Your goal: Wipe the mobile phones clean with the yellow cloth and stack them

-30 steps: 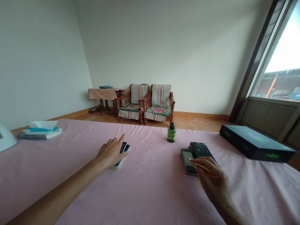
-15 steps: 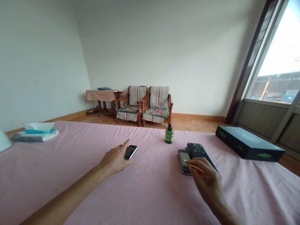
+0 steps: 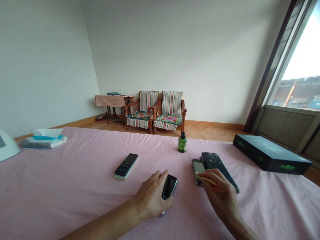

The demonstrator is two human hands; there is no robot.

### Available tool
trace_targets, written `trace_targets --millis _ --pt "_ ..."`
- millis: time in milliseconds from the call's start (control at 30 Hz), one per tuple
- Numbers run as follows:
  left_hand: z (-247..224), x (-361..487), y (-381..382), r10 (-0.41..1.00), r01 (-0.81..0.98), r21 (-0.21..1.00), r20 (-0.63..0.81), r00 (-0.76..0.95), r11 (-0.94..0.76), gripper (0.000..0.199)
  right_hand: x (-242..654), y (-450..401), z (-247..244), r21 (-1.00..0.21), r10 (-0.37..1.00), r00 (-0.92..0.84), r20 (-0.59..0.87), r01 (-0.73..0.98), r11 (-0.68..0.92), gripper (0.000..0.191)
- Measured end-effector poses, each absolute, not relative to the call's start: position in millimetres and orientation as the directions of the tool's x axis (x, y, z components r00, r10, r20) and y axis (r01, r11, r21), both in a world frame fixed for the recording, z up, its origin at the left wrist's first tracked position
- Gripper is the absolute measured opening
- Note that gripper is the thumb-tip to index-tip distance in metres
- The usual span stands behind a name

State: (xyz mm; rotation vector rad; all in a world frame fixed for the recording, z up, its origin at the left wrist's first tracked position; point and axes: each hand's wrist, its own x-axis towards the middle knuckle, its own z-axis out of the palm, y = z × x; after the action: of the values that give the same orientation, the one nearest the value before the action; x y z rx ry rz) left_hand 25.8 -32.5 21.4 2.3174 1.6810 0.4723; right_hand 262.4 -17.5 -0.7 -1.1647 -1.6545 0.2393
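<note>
My left hand (image 3: 152, 196) grips a dark mobile phone (image 3: 169, 186) with a silvery edge, low over the pink cloth, fingers along one side and thumb near its lower part. Between the fingers of my right hand (image 3: 221, 191) is a thin tan stick (image 3: 208, 180) with a pale tip. That tip touches or hovers just above a phone with a greyish screen (image 3: 198, 166), which lies against a larger dark phone-like slab (image 3: 217, 166). To the left, a keypad phone (image 3: 126, 165) rests on a pale-edged item.
A green bottle (image 3: 182, 143) with a black cap stands toward the far edge. On the right lies a black box (image 3: 270, 153); on the left are a tissue pack (image 3: 45, 139) and a white rounded object (image 3: 8, 146). Two chairs (image 3: 160, 111) stand beyond the pink-covered surface (image 3: 82, 180).
My left hand has moved right and nearer with the phone in it, and the keypad phone now shows at the left. My right hand stays at the grey-screened phone. The view has shifted slightly.
</note>
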Motion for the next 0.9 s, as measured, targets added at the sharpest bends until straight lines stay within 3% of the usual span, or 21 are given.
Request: trace_targets --millis 100,233,400,567,733,900 --pt "22 19 -34 0.933 0.791 0.501 0.116 0.341 -0.351 0.074 260 -19 1 -0.645 0.778 0.014 0.628 0.568 0.511 0.019" --pt "28 -3 -24 0.894 0.687 0.611 0.080 0.440 -0.393 0.098 257 -20 3 -0.640 0.764 0.015 0.645 0.557 0.530 0.019" --pt "37 -21 -4 0.796 0.670 0.590 -0.075 0.601 -0.450 0.112 254 -20 -1 -0.613 0.748 -0.034 0.663 0.550 0.568 0.018" --pt "35 -19 2 0.689 0.611 0.546 -0.083 0.720 -0.573 0.120 255 -21 -9 -0.539 0.726 -0.088 0.682 0.611 0.580 0.018" --pt "22 -14 -17 0.770 0.659 0.510 0.010 0.638 -0.552 0.114 250 -22 -12 -0.448 0.700 -0.150 0.698 0.670 0.591 0.020" --pt "7 -15 -31 0.819 0.692 0.508 0.049 0.572 -0.513 0.126 245 -22 -13 -0.365 0.639 -0.200 0.743 0.679 0.637 0.023"
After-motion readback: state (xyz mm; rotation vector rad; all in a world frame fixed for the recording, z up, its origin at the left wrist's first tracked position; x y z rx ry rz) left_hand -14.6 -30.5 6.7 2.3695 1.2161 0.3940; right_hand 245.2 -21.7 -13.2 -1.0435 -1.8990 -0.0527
